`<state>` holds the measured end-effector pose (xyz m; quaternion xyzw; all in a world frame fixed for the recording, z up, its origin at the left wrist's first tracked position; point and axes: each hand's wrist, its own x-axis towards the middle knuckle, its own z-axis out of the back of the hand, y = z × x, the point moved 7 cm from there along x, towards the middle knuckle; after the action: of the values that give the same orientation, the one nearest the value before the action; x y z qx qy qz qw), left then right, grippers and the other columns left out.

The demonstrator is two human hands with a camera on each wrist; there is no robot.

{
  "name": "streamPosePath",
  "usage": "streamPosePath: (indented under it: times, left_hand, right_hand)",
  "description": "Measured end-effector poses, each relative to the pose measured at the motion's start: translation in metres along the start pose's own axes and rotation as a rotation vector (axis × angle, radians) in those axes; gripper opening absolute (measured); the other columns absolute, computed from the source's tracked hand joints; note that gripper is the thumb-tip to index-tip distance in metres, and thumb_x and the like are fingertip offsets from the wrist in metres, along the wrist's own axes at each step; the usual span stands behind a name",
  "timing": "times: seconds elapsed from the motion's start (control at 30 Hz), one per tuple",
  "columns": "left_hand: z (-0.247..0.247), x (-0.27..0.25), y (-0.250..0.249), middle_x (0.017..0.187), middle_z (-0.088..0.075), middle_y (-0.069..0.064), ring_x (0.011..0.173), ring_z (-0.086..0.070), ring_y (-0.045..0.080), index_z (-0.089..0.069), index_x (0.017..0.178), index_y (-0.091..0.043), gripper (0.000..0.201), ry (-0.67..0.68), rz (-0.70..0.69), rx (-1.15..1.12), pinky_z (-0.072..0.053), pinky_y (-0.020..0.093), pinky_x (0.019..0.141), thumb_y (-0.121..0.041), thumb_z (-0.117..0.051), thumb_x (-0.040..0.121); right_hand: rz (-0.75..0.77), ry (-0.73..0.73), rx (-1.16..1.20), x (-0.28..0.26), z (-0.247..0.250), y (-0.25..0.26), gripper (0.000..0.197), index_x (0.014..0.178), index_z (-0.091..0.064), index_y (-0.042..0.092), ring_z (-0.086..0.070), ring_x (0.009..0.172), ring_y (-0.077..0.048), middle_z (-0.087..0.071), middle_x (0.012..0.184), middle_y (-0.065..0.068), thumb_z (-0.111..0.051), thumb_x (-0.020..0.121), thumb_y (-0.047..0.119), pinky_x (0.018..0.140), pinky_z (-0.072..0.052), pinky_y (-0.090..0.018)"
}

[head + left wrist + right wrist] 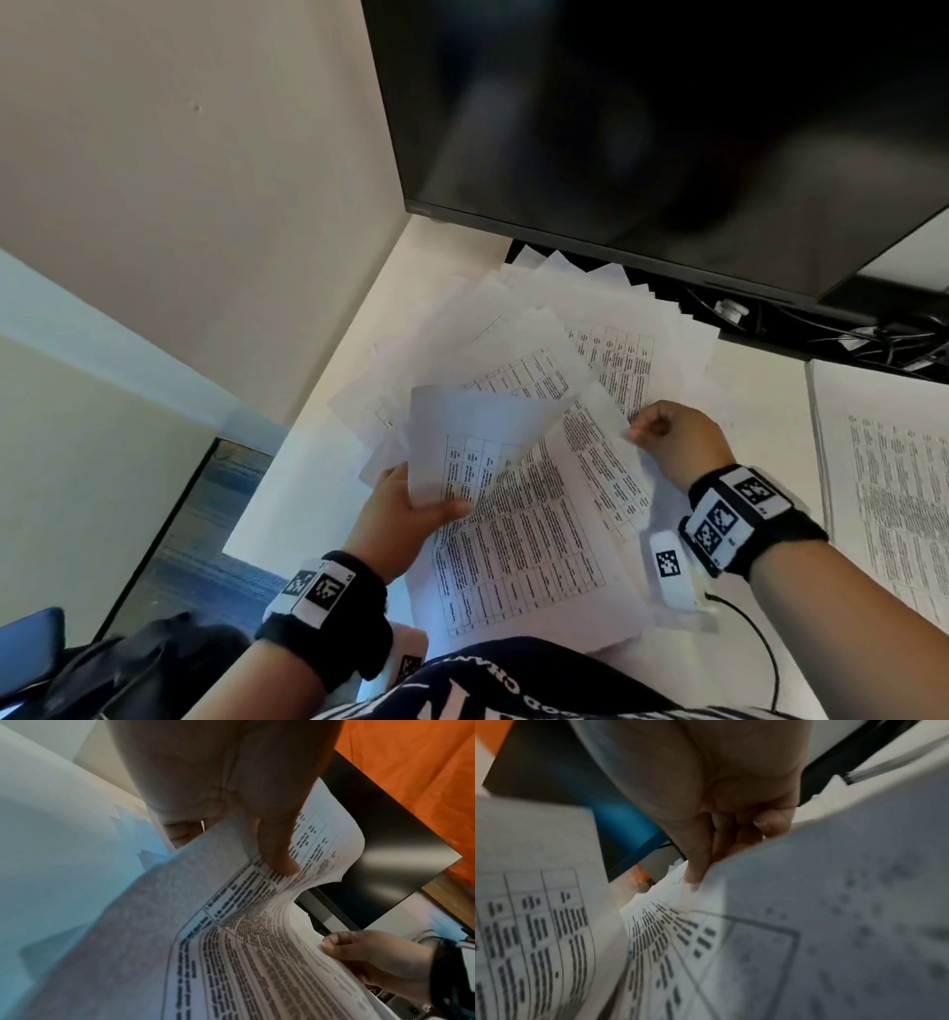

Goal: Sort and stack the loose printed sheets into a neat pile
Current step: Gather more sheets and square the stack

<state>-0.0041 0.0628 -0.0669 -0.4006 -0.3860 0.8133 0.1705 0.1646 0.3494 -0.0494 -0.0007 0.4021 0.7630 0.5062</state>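
Office workstation. A white desk [760, 411] carries a large dark computer monitor [642, 128] with cables [883, 344] bundled beneath it. Printed sheets [539, 360] bearing tables lie fanned across the desktop, with a separate stack [893, 488] at the right. Plain beige walls [179, 180] adjoin.

Head view downward; wrist views close along fingers [279, 850].

1. My head view is evenly lit, with a cool bluish cast on the printed sheets [518, 514] and wide-angle bending at the edges.
2. The monitor [667, 128] carries soft, smeared reflections.
3. Both wrist views are blurred; I can't read the print.
4. In the left wrist view, the left hand [231, 780] looms dim and soft up close.
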Motion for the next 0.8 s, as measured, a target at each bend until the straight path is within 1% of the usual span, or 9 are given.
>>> streamPosePath:
  times: [0.1, 0.17, 0.33, 0.43, 0.53, 0.57, 0.63, 0.73, 0.8]
  left_hand:
    - [0.003, -0.005, -0.007, 0.101, -0.072, -0.001, 0.091, -0.069, 0.010, -0.065, 0.102, -0.030, 0.059, -0.013, -0.018, -0.049, -0.055, 0.035, 0.085, -0.059, -0.082, 0.053]
    - [0.004, -0.009, -0.007, 0.095, -0.074, -0.004, 0.085, -0.070, 0.005, -0.063, 0.105, -0.023, 0.053, -0.009, -0.005, -0.099, -0.054, 0.031, 0.082, -0.041, -0.085, 0.060]
    - [0.007, -0.013, -0.008, 0.093, -0.075, -0.009, 0.082, -0.070, 0.003, -0.066, 0.104, -0.018, 0.063, -0.011, -0.024, -0.153, -0.051, 0.019, 0.071, -0.047, -0.087, 0.052]
    - [0.015, -0.014, -0.014, 0.094, -0.075, -0.003, 0.084, -0.071, 0.006, -0.069, 0.100, -0.017, 0.065, -0.062, -0.078, -0.190, -0.054, 0.021, 0.072, -0.053, -0.087, 0.048]
    - [0.022, -0.014, -0.020, 0.088, -0.076, -0.011, 0.081, -0.071, 0.002, -0.071, 0.098, -0.018, 0.079, -0.122, -0.059, -0.290, -0.054, 0.018, 0.071, -0.066, -0.083, 0.036]
    - [0.023, -0.012, -0.022, 0.087, -0.076, -0.011, 0.082, -0.071, 0.002, -0.071, 0.100, -0.017, 0.079, -0.142, -0.047, -0.326, -0.054, 0.019, 0.072, -0.062, -0.085, 0.037]
    - [0.024, -0.007, -0.029, 0.091, -0.076, -0.005, 0.087, -0.071, 0.008, -0.069, 0.104, -0.017, 0.077, -0.178, -0.047, -0.383, -0.052, 0.022, 0.073, -0.058, -0.083, 0.040]
    - [0.020, 0.002, -0.045, 0.097, -0.075, 0.001, 0.094, -0.070, 0.017, -0.068, 0.107, -0.014, 0.068, -0.203, -0.051, -0.463, -0.054, 0.030, 0.079, -0.050, -0.082, 0.050]
    - [0.014, 0.008, -0.058, 0.100, -0.075, 0.004, 0.096, -0.070, 0.021, -0.067, 0.108, -0.011, 0.053, -0.209, -0.050, -0.500, -0.054, 0.041, 0.090, -0.035, -0.084, 0.064]
  right_hand:
    - [-0.039, 0.102, -0.132, 0.005, -0.014, 0.008, 0.031, 0.100, -0.055, 0.018, -0.060, 0.088, -0.019, -0.061, 0.092, 0.003, -0.068, 0.082, 0.040, 0.075, -0.044, -0.028]
    - [-0.029, 0.174, -0.210, 0.005, -0.024, 0.017, 0.031, 0.092, -0.054, 0.017, -0.058, 0.074, -0.014, -0.060, 0.082, 0.002, -0.066, 0.083, 0.045, 0.059, -0.041, -0.026]
    - [0.079, 0.173, -0.343, 0.003, -0.036, 0.031, 0.027, 0.070, -0.051, 0.020, -0.053, 0.065, -0.016, -0.051, 0.068, 0.004, -0.058, 0.090, 0.036, 0.052, -0.035, -0.023]
    - [0.073, 0.121, -0.160, 0.000, -0.022, 0.022, 0.009, 0.093, -0.059, 0.018, -0.055, 0.074, -0.014, -0.063, 0.085, 0.000, -0.052, 0.095, 0.024, 0.057, -0.037, -0.022]
    - [-0.087, -0.032, 0.252, -0.004, 0.000, -0.003, 0.024, 0.117, -0.059, 0.011, -0.059, 0.080, -0.009, -0.066, 0.111, -0.004, -0.055, 0.094, 0.018, 0.056, -0.043, -0.008]
    - [-0.163, -0.050, 0.362, -0.006, 0.002, -0.012, 0.030, 0.122, -0.057, 0.011, -0.062, 0.089, -0.014, -0.065, 0.118, -0.004, -0.056, 0.094, 0.020, 0.066, -0.046, -0.008]
    - [-0.215, -0.019, 0.452, -0.009, 0.001, -0.024, 0.044, 0.132, -0.051, 0.012, -0.060, 0.111, -0.023, -0.060, 0.129, -0.006, -0.059, 0.091, 0.028, 0.092, -0.045, -0.024]
    - [-0.195, 0.056, 0.593, -0.023, -0.013, -0.023, 0.044, 0.127, -0.055, 0.015, -0.067, 0.096, -0.014, -0.067, 0.109, -0.004, -0.064, 0.087, 0.031, 0.085, -0.052, -0.031]
    - [-0.208, 0.130, 0.748, -0.036, -0.027, -0.018, 0.033, 0.118, -0.063, 0.018, -0.068, 0.099, -0.022, -0.071, 0.106, -0.004, -0.067, 0.085, 0.020, 0.090, -0.052, -0.044]
